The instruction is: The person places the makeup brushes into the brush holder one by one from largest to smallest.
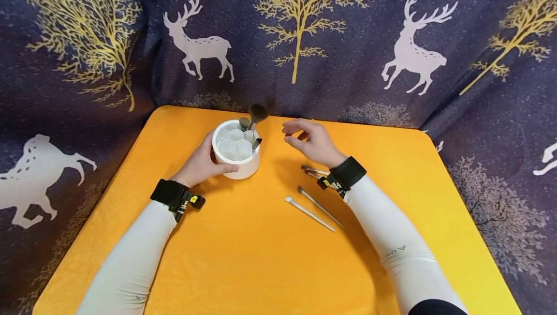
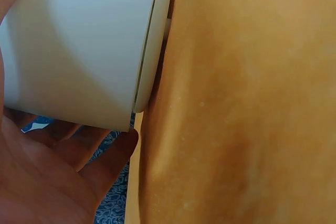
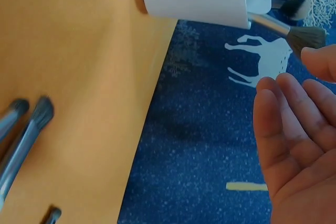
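Note:
A white round makeup brush holder with inner compartments stands on the table. My left hand grips its left side, thumb along the front; in the left wrist view its fingers curve around the smooth wall. Three makeup brushes stand in the holder: a large fluffy brush, a rounder brush and a small dark-tipped brush. To the right of the holder, my right hand hovers with nothing in it, fingers loosely bent and thumb apart. In the right wrist view, the fluffy brush shows near that thumb.
Two makeup brushes, a white-tipped one and a grey-tipped one, lie on the orange tabletop. More brushes lie partly hidden under the right wrist. A dark curtain with deer and trees hangs behind the table.

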`<move>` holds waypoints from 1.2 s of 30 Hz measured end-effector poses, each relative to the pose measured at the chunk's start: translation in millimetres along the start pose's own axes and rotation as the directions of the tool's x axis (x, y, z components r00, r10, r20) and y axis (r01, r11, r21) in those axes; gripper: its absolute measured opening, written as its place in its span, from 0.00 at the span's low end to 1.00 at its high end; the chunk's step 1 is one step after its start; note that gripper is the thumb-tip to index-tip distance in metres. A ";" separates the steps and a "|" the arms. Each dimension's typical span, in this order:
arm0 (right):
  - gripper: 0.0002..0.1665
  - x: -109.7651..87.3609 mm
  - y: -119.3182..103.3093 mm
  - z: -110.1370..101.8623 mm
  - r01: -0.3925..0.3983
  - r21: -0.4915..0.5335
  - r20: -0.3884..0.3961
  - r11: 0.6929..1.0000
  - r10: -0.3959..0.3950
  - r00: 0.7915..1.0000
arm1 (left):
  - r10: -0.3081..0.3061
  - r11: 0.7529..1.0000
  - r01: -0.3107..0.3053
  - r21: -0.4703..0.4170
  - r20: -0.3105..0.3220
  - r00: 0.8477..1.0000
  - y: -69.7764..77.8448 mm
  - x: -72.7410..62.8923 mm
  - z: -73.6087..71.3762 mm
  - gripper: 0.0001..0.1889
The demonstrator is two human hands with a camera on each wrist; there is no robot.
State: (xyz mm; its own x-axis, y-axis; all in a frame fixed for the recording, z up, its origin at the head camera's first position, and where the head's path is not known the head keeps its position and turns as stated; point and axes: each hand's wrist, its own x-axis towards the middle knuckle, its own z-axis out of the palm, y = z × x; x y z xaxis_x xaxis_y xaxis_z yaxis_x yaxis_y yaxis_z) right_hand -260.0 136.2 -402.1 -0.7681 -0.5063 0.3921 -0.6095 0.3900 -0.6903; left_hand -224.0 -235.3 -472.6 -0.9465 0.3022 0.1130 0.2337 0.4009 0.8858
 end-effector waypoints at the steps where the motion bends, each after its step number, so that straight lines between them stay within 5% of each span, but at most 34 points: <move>1: 0.17 -1.5 0.9 -1.9 -0.002 -0.004 -0.003 1.000 0.002 1.000 | 0.000 1.000 0.000 -0.005 0.000 1.000 0.1 0.0 0.2 0.67; 36: 0.14 -59.5 19.8 -37.7 -0.053 -0.038 -0.038 0.998 0.051 0.998 | -0.023 0.999 0.023 -0.026 -0.010 1.000 2.2 1.7 0.9 0.65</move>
State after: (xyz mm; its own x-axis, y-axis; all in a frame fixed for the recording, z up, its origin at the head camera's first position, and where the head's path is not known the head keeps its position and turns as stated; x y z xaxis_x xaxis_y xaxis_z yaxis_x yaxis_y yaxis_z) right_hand -233.8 203.1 -416.1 -0.8052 -0.4561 0.3789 -0.5752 0.4453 -0.6862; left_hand -224.9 -233.2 -470.9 -0.9538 0.2844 0.0970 0.2062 0.3847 0.8997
